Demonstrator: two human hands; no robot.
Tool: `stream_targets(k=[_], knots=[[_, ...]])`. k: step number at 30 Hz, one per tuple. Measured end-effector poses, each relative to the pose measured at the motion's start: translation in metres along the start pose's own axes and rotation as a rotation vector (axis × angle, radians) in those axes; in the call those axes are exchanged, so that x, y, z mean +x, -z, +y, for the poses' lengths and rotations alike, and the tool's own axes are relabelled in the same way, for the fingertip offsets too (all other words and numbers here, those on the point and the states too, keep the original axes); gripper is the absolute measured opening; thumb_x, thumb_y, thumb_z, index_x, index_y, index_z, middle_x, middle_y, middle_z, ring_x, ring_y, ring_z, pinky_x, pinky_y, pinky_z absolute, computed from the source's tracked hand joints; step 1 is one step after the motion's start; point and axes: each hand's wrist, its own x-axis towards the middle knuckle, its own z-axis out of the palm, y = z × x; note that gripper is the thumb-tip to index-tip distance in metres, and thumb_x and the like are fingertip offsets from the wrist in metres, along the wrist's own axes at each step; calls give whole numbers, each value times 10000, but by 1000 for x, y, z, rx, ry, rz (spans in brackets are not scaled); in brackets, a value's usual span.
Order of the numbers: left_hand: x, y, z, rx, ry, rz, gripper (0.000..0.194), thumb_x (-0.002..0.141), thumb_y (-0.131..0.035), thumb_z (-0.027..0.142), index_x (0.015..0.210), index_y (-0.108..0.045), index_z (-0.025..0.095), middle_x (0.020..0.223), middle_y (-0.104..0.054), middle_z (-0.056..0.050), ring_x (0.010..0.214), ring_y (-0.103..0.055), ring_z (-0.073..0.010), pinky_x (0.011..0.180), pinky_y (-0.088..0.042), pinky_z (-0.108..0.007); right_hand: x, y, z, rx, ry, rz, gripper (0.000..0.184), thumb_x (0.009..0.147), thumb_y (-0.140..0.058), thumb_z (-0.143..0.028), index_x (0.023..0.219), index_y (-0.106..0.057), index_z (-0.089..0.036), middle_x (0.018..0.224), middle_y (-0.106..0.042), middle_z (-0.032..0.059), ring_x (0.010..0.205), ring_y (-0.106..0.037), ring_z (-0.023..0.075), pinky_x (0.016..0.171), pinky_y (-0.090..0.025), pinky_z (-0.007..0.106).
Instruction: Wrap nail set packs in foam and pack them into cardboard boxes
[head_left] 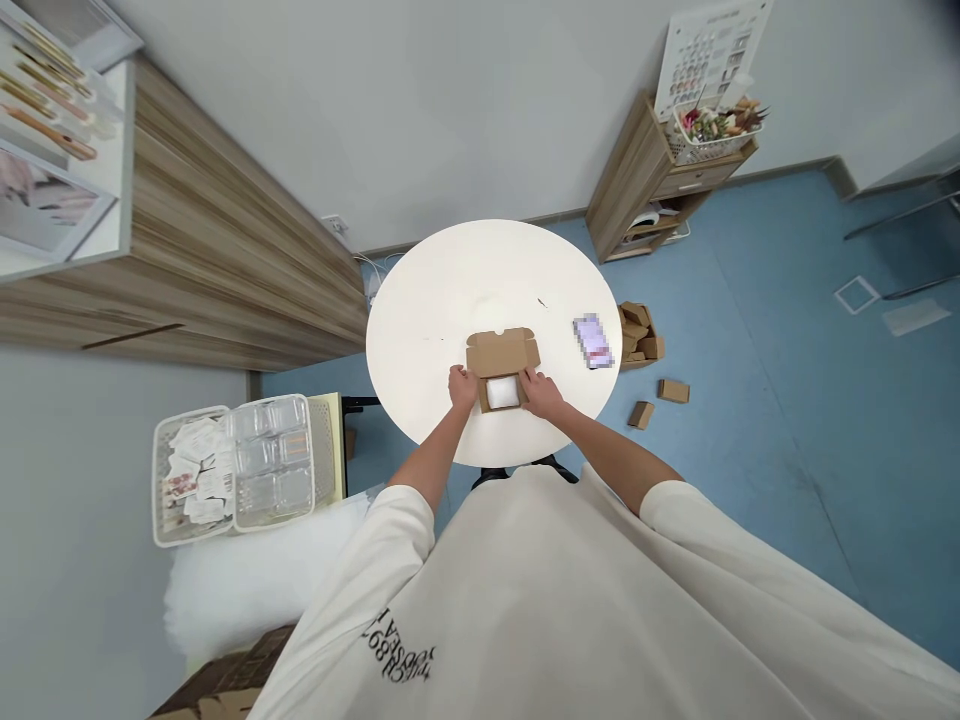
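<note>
A small brown cardboard box (504, 354) lies on the round white table (420, 290), its lid folded back away from me. Inside its tray sits a white item (502, 392), too small to make out further. My left hand (463, 387) is closed at the box's left side, by the corner between lid and tray. On the opposite side my right hand (542, 391) grips the right wall, with its fingers near the lid's hinge.
A phone-like purple item (593, 341), blurred, lies on the table's right. Beyond the right edge, a carton of folded boxes (639, 335) and two loose small boxes (673, 391) are on the floor. White baskets (193, 470) stand at left; a wooden cabinet (630, 190) stands behind.
</note>
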Motion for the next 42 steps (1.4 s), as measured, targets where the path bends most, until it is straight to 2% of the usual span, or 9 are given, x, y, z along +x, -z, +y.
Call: stream_targets(k=[2, 6, 14, 23, 28, 32, 35, 39, 42], knots=[[13, 4, 0, -94, 53, -57, 262, 932, -487, 276, 1171, -582, 225, 1167, -674, -98, 1089, -636, -250, 907, -475, -368, 0, 0, 0, -12, -1, -2, 845, 822, -738, -350, 1520, -291, -184, 1497, -392, 196, 1187, -515, 356, 960, -465, 441], [24, 2, 4, -150, -27, -87, 182, 940, -443, 293, 929, -616, 234, 1074, -700, -55, 1004, -637, -212, 861, -482, -337, 1, 1, -1, -37, -6, 0, 841, 819, -745, -353, 1511, -300, -176, 1494, -395, 194, 1166, -522, 345, 960, -472, 438], [39, -12, 1, -238, -57, -198, 162, 911, -572, 354, 815, -530, 231, 914, -673, -16, 839, -628, -164, 812, -501, -314, 0, 1, -1, -38, -10, -11, 849, 845, -715, -385, 1539, -259, -205, 1524, -361, 180, 1186, -519, 333, 968, -469, 426], [47, -3, -10, -428, -58, -287, 246, 787, -771, 374, 887, -628, 200, 923, -715, -59, 863, -674, -186, 888, -532, -373, -6, -5, 0, -32, -28, 8, 865, 875, -671, -388, 1584, -207, -215, 1598, -295, 163, 1230, -502, 331, 1011, -444, 420], [43, 9, -7, -417, -82, -366, 452, 744, -815, 272, 1144, -617, 198, 1084, -719, -96, 942, -692, -209, 924, -534, -407, -11, -6, 1, -18, -29, 36, 850, 887, -648, -384, 1593, -203, -222, 1622, -278, 148, 1253, -486, 331, 1014, -435, 423], [37, 13, -2, -336, -195, -444, 454, 773, -762, 244, 1208, -649, 185, 1203, -685, -112, 942, -680, -206, 940, -530, -408, -15, -5, 1, -6, -32, 70, 760, 890, -652, -379, 1547, -295, -242, 1608, -297, 137, 1261, -473, 326, 1019, -430, 425], [32, 13, -2, -284, -259, -447, 429, 806, -715, 250, 1227, -660, 192, 1256, -663, -105, 932, -667, -200, 932, -533, -394, -21, -11, 1, 30, -67, 105, 607, 887, -667, -376, 1430, -432, -242, 1510, -402, 146, 1252, -474, 323, 1009, -436, 427], [27, 12, -6, -275, -336, -428, 429, 834, -669, 243, 1261, -649, 210, 1255, -654, -93, 934, -654, -197, 923, -530, -384, -27, -20, 8, 247, -184, 233, 465, 903, -628, -426, 1296, -503, -211, 1320, -521, 146, 1143, -543, 291, 943, -477, 404], [26, 11, -12, -250, -389, -410, 433, 834, -656, 226, 1266, -641, 205, 1260, -637, -101, 918, -646, -189, 937, -523, -389, -22, -15, 18, 548, -369, 368, 456, 974, -450, -442, 1348, -444, -181, 1268, -546, 147, 1008, -604, 239, 842, -521, 373]])
